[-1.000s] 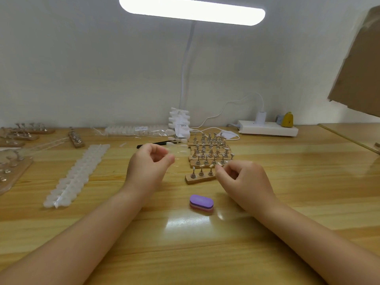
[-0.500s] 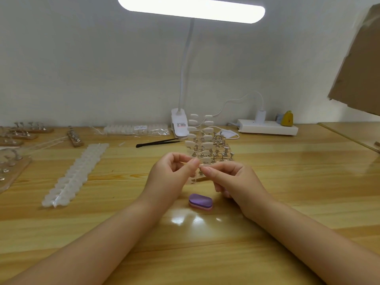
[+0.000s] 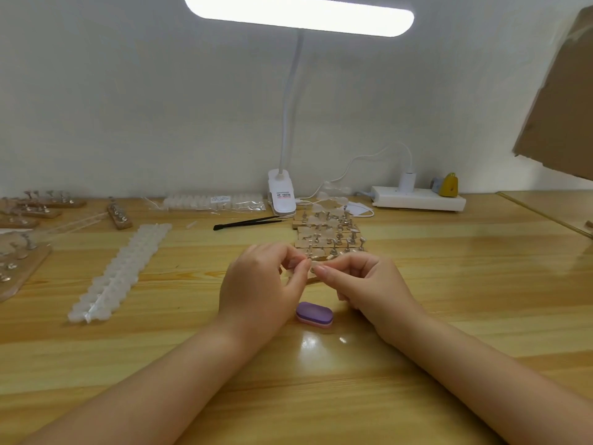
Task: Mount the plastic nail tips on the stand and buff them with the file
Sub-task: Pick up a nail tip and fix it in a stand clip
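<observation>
From the head camera, the left hand [image 3: 260, 290] and right hand [image 3: 369, 287] meet fingertip to fingertip mid-table, both curled and pinching a small clear nail tip [image 3: 310, 264]. The wooden stand [image 3: 327, 234] sits just behind them, and the purple file [image 3: 313, 313] lies on the table [image 3: 481, 284] just below the hands.

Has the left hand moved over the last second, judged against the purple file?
Yes. The left hand has shifted right and nearer the person, closing on the purple file, whose left end it now overlaps, its fingertips meeting the right hand.
</observation>
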Demonstrator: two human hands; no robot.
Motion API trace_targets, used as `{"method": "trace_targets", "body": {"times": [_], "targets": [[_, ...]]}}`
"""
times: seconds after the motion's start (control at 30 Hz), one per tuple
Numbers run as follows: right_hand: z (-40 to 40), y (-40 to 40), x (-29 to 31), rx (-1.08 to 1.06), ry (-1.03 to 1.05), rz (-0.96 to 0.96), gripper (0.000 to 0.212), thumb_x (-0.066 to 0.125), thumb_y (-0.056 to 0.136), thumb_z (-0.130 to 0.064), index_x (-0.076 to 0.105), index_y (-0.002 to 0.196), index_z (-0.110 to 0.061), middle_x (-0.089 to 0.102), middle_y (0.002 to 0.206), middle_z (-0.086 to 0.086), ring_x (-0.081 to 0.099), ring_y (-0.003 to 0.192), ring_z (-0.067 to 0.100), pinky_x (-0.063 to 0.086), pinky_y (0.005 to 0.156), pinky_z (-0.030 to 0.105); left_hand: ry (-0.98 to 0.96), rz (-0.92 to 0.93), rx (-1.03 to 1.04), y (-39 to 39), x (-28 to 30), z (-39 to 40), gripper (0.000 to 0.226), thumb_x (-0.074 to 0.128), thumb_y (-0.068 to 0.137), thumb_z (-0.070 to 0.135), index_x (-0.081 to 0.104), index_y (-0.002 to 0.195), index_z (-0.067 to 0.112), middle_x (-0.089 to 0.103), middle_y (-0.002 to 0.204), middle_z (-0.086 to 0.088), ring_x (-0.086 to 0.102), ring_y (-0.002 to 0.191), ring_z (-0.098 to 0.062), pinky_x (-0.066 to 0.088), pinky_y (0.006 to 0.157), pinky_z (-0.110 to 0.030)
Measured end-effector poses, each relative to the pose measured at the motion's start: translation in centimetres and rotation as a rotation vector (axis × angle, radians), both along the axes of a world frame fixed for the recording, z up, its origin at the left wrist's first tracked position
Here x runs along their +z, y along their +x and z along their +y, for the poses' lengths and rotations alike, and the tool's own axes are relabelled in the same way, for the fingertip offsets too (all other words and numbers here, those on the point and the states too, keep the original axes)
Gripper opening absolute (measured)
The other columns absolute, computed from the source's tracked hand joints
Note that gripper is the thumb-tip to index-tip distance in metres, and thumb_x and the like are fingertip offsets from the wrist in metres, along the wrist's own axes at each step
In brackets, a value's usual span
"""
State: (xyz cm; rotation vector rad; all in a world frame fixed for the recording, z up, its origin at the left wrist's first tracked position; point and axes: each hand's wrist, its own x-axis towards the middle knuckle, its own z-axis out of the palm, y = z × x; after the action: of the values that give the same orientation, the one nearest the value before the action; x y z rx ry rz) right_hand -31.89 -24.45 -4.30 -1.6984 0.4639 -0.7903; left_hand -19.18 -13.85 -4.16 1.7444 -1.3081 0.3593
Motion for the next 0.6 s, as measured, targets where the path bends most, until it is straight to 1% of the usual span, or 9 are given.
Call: {"method": "trace_targets", "body": {"times": [0.07,0.13,0.2,0.23,0.3,0.33,0.43,0.53,0.6], "targets": [[0.1,-0.1,0.0,0.005,-0.047,0.004,0.01,0.078,0.077,-0.022,0.077,0.077,-0.013,0.057,0.053,-0.001,0.05,0.049,0.004,0.04,0.05,0.011,-0.014,-0.143,0.046,-0.2,0.1,0.1,0.014,0.075,0.079,0.017,0.063,0.072,0.02,0.058,0.068,0.013,0.05,0.066,-0.012,0.037,0.063,-0.029],[0.3,-0.2,0.1,0.019,-0.107,0.021,0.011,0.077,0.078,-0.023,0.077,0.079,-0.012,0.058,0.054,0.0,0.052,0.051,0.005,0.042,0.054,0.013,-0.016,-0.141,0.049,-0.2,0.0,0.1,0.02,0.076,0.077,0.015,0.059,0.067,0.021,0.051,0.064,0.017,0.049,0.064,-0.012,0.034,0.063,-0.028],[0.5,-0.2,0.1,0.027,-0.149,0.038,0.012,0.076,0.079,-0.023,0.077,0.081,-0.012,0.061,0.055,0.004,0.053,0.053,0.007,0.044,0.056,0.016,-0.005,-0.083,0.028,0.0,-0.1,0.0,0.022,0.075,0.078,0.015,0.059,0.066,0.024,0.048,0.062,0.02,0.052,0.066,-0.012,0.035,0.064,-0.028],[0.5,-0.3,0.1,0.026,-0.164,0.046,0.013,0.076,0.079,-0.023,0.077,0.082,-0.011,0.062,0.057,0.007,0.054,0.053,0.008,0.045,0.057,0.018,0.01,-0.039,0.005,0.2,-0.2,0.0,0.022,0.075,0.079,0.016,0.061,0.066,0.026,0.05,0.062,0.021,0.054,0.067,-0.01,0.037,0.064,-0.027],[0.5,-0.3,0.0,0.023,-0.192,0.061,0.014,0.076,0.08,-0.024,0.077,0.084,-0.01,0.064,0.058,0.008,0.055,0.054,0.007,0.046,0.057,0.018,0.046,0.12,-0.071,0.4,-0.1,-0.1,0.023,0.074,0.081,0.019,0.063,0.065,0.033,0.059,0.063,0.02,0.056,0.067,-0.001,0.04,0.064,-0.017],[0.5,-0.3,0.1,0.021,-0.202,0.062,0.014,0.075,0.08,-0.024,0.077,0.084,-0.011,0.063,0.057,0.004,0.056,0.053,0.006,0.046,0.057,0.017,0.057,0.214,-0.116,0.5,0.0,-0.1,0.025,0.073,0.082,0.02,0.064,0.065,0.035,0.063,0.063,0.017,0.058,0.066,0.001,0.039,0.061,-0.011],[0.2,-0.3,0.1,-0.001,-0.198,0.045,0.011,0.074,0.082,-0.024,0.076,0.083,-0.013,0.06,0.052,-0.006,0.054,0.05,0.001,0.042,0.053,0.011,0.066,0.397,-0.206,0.5,0.3,-0.1,0.018,0.07,0.085,0.019,0.07,0.072,0.031,0.07,0.072,0.013,0.062,0.068,0.001,0.045,0.062,-0.009],[-0.5,-0.3,0.3,0.042,0.01,0.034,0.018,0.077,0.076,-0.028,0.074,0.082,-0.011,0.055,0.051,-0.006,0.047,0.046,0.003,0.036,0.045,0.013,0.089,0.622,-0.316,0.9,0.8,-0.2,0.01,0.066,0.089,0.016,0.072,0.081,0.016,0.071,0.072,0.002,0.065,0.069,-0.008,0.049,0.065,-0.013],[-0.9,-0.5,0.6,0.163,0.167,0.038,0.028,0.079,0.067,-0.034,0.074,0.082,-0.011,0.051,0.054,0.0,0.041,0.045,0.007,0.032,0.042,0.017,0.185,0.777,-0.466,1.4,1.1,-0.1,0.013,0.064,0.09,0.016,0.071,0.08,0.015,0.066,0.068,0.001,0.06,0.065,-0.009,0.046,0.062,-0.016]]}}
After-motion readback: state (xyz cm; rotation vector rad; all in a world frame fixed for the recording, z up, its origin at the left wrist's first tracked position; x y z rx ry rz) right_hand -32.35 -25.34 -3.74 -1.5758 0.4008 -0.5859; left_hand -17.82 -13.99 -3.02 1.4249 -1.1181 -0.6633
